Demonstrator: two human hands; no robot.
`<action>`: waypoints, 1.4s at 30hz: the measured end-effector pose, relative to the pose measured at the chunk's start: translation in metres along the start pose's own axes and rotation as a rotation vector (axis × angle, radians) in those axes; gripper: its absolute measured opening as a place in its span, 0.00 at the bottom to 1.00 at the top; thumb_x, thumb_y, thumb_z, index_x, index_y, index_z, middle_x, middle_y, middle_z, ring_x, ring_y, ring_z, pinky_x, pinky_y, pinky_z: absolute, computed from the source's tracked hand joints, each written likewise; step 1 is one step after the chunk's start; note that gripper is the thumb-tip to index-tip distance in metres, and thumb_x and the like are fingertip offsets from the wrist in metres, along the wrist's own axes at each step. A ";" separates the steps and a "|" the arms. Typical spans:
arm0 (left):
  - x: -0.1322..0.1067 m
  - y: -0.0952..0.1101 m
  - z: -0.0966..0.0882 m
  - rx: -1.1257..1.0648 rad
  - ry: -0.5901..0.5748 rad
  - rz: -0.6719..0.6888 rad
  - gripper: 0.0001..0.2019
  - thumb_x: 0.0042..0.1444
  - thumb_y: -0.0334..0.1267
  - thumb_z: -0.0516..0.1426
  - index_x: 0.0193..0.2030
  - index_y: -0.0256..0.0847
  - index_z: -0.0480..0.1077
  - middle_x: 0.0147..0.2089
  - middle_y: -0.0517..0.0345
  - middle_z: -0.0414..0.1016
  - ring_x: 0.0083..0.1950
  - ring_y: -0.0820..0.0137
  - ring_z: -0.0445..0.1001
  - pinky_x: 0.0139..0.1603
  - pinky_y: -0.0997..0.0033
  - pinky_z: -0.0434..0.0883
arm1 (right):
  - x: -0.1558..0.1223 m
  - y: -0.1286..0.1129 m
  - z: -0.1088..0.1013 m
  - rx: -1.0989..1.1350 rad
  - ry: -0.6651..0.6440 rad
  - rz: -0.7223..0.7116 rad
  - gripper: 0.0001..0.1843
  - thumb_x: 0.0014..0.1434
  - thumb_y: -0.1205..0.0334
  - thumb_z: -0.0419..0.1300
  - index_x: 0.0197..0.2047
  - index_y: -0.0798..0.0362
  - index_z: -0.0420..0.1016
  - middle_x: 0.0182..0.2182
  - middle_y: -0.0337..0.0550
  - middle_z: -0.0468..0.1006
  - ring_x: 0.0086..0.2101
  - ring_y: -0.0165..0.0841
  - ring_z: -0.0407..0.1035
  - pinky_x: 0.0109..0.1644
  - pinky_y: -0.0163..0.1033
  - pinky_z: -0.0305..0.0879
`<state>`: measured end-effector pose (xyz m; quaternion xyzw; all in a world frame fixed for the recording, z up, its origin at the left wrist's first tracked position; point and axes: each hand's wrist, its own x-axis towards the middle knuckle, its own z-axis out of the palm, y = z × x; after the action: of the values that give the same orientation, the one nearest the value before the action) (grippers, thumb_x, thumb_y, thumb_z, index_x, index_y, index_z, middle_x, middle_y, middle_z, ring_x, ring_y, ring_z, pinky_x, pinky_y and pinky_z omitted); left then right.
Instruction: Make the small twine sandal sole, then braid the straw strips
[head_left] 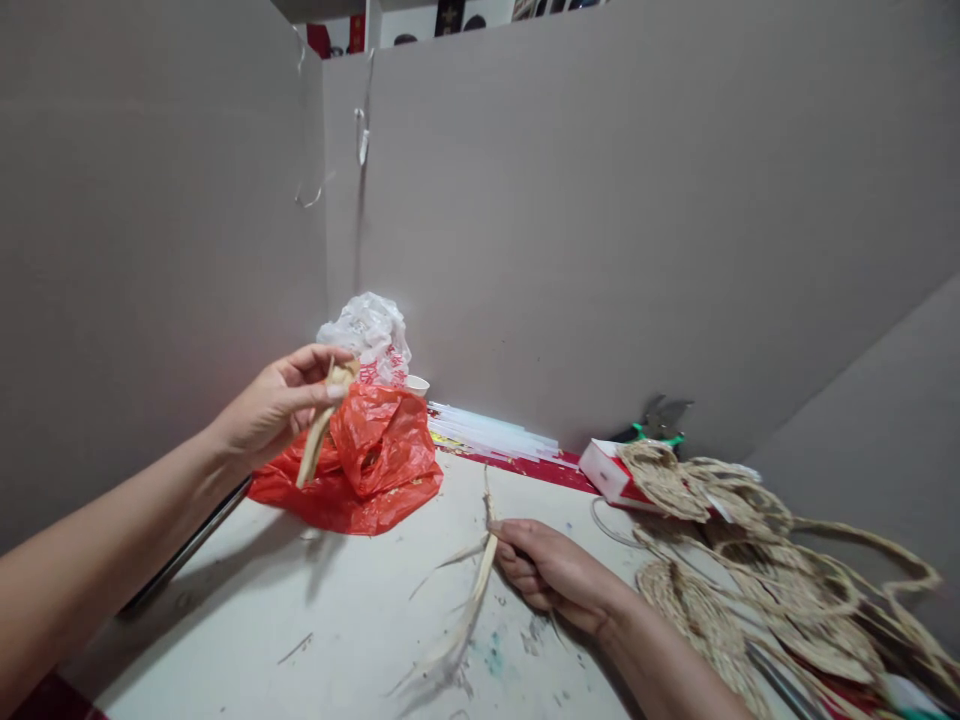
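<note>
Raised over the red plastic bag (386,460), my left hand (262,410) is closed on a folded pale strip of dried husk (313,452), pinched between thumb and fingers. Lower and to the right, my right hand (555,570) pinches a strand of dried husk (480,590) just above the white tabletop (360,620). This strand has a thin, twisted-looking upper end, and its loose, split ends spread down toward me. The two husk pieces are apart from each other.
Coils of braided straw rope (750,570) lie at the right beside a red and white box (604,470). Green-handled pliers (660,420) rest behind it. White sticks (495,435), a white cup (418,385) and a crumpled clear bag (367,330) line the back. Grey panels (600,220) enclose the table.
</note>
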<state>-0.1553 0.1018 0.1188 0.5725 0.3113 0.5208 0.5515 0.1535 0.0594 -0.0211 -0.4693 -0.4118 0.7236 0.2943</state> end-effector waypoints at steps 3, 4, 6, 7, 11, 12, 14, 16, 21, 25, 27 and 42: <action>-0.003 -0.027 0.026 -0.011 -0.112 -0.111 0.16 0.44 0.31 0.65 0.42 0.42 0.72 0.36 0.61 0.72 0.31 0.79 0.69 0.31 0.80 0.68 | 0.000 -0.001 0.000 0.000 -0.012 -0.005 0.18 0.56 0.53 0.55 0.21 0.52 0.55 0.15 0.26 0.49 0.15 0.19 0.36 0.14 0.27 0.30; -0.002 -0.038 0.035 -0.008 -0.143 -0.154 0.14 0.45 0.33 0.65 0.41 0.41 0.72 0.35 0.61 0.71 0.30 0.79 0.69 0.29 0.81 0.67 | 0.000 -0.002 0.000 -0.002 -0.008 -0.006 0.18 0.56 0.54 0.55 0.21 0.53 0.56 0.14 0.26 0.50 0.15 0.19 0.36 0.14 0.27 0.31; 0.002 -0.062 0.050 -0.024 -0.192 -0.238 0.12 0.46 0.36 0.64 0.39 0.40 0.72 0.35 0.60 0.72 0.31 0.79 0.68 0.30 0.81 0.65 | 0.000 -0.002 0.000 -0.002 0.009 -0.003 0.18 0.57 0.54 0.54 0.20 0.53 0.57 0.13 0.26 0.50 0.14 0.19 0.36 0.14 0.27 0.31; 0.004 -0.073 0.057 -0.041 -0.216 -0.274 0.12 0.46 0.37 0.64 0.38 0.39 0.72 0.35 0.60 0.72 0.32 0.79 0.68 0.31 0.80 0.65 | 0.000 -0.002 0.000 0.002 0.019 -0.002 0.18 0.57 0.54 0.54 0.20 0.53 0.57 0.13 0.26 0.50 0.14 0.19 0.36 0.14 0.27 0.31; 0.013 -0.111 0.078 -0.093 -0.286 -0.370 0.15 0.43 0.36 0.65 0.39 0.38 0.71 0.36 0.59 0.72 0.34 0.77 0.69 0.33 0.78 0.64 | 0.000 -0.003 -0.001 0.024 0.034 -0.013 0.17 0.56 0.55 0.56 0.21 0.52 0.56 0.12 0.25 0.51 0.13 0.19 0.36 0.14 0.27 0.31; 0.015 -0.118 0.082 -0.099 -0.298 -0.379 0.17 0.42 0.34 0.65 0.41 0.39 0.71 0.37 0.58 0.72 0.34 0.76 0.70 0.33 0.78 0.64 | 0.000 -0.003 -0.001 0.030 0.030 -0.017 0.16 0.56 0.55 0.56 0.22 0.52 0.57 0.12 0.25 0.51 0.13 0.19 0.35 0.14 0.27 0.31; 0.016 -0.129 0.087 -0.111 -0.320 -0.379 0.20 0.41 0.32 0.65 0.44 0.39 0.70 0.38 0.58 0.72 0.35 0.76 0.70 0.33 0.77 0.63 | 0.000 -0.004 -0.002 0.040 0.015 -0.021 0.14 0.56 0.55 0.56 0.24 0.53 0.62 0.12 0.24 0.49 0.14 0.19 0.35 0.14 0.27 0.31; 0.015 -0.137 0.091 -0.116 -0.339 -0.382 0.22 0.39 0.31 0.65 0.45 0.40 0.70 0.35 0.61 0.71 0.31 0.77 0.68 0.30 0.78 0.62 | -0.001 -0.004 -0.003 0.050 -0.001 -0.025 0.13 0.56 0.54 0.56 0.27 0.56 0.67 0.12 0.24 0.48 0.14 0.20 0.35 0.14 0.27 0.31; 0.011 -0.153 0.098 -0.069 -0.309 -0.446 0.22 0.37 0.31 0.65 0.43 0.38 0.67 0.23 0.68 0.65 0.21 0.81 0.62 0.23 0.80 0.57 | -0.002 -0.004 -0.005 0.066 -0.016 -0.041 0.14 0.57 0.54 0.56 0.34 0.59 0.72 0.13 0.24 0.48 0.15 0.20 0.34 0.15 0.26 0.31; 0.010 -0.159 0.098 0.003 -0.300 -0.505 0.17 0.40 0.41 0.66 0.35 0.37 0.67 0.19 0.68 0.64 0.17 0.80 0.60 0.19 0.79 0.58 | -0.002 -0.004 -0.005 0.065 -0.014 -0.040 0.15 0.57 0.55 0.56 0.35 0.60 0.73 0.13 0.24 0.48 0.15 0.20 0.34 0.15 0.27 0.31; 0.011 -0.155 0.093 0.040 -0.278 -0.485 0.16 0.42 0.45 0.64 0.31 0.37 0.67 0.18 0.67 0.65 0.16 0.79 0.61 0.19 0.77 0.61 | -0.002 -0.004 -0.005 0.056 -0.017 -0.036 0.16 0.57 0.55 0.57 0.35 0.61 0.74 0.14 0.24 0.48 0.15 0.20 0.34 0.15 0.27 0.31; -0.018 -0.088 0.010 0.979 -0.339 -0.272 0.13 0.52 0.45 0.56 0.38 0.41 0.75 0.24 0.60 0.72 0.22 0.72 0.68 0.23 0.76 0.58 | -0.003 -0.004 -0.003 0.052 0.005 -0.008 0.16 0.58 0.55 0.56 0.33 0.61 0.74 0.14 0.25 0.49 0.15 0.20 0.35 0.15 0.27 0.30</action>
<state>-0.1319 0.0990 0.0317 0.7933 0.4958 0.1385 0.3250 0.1575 0.0597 -0.0169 -0.4615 -0.3940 0.7318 0.3103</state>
